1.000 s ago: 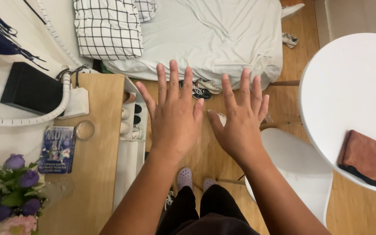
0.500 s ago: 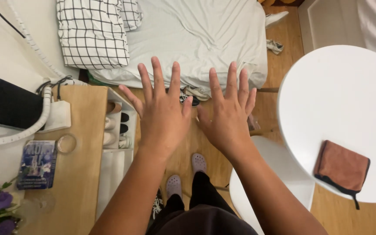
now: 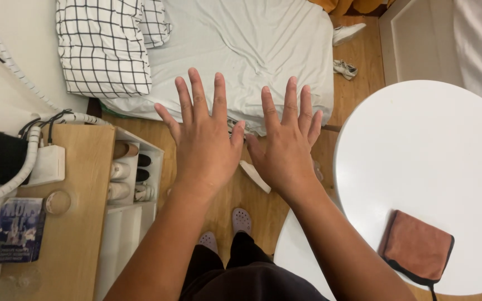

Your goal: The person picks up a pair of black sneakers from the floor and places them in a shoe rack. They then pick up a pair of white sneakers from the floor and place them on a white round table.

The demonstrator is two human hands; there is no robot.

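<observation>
Hands are shown in the head view: the left hand (image 3: 205, 142) and the right hand (image 3: 285, 147) are held out flat, backs up, side by side with thumbs nearly touching, all fingers spread open and nothing gripped, above the wooden floor (image 3: 252, 206) before the bed (image 3: 241, 50). Both are best kept level, apart from the round white table (image 3: 430, 167) and its brown cloth (image 3: 417, 248).

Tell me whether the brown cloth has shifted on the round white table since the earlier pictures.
No. The brown cloth lies at the same spot near the round white table's near edge; only the camera view has shifted.
</observation>
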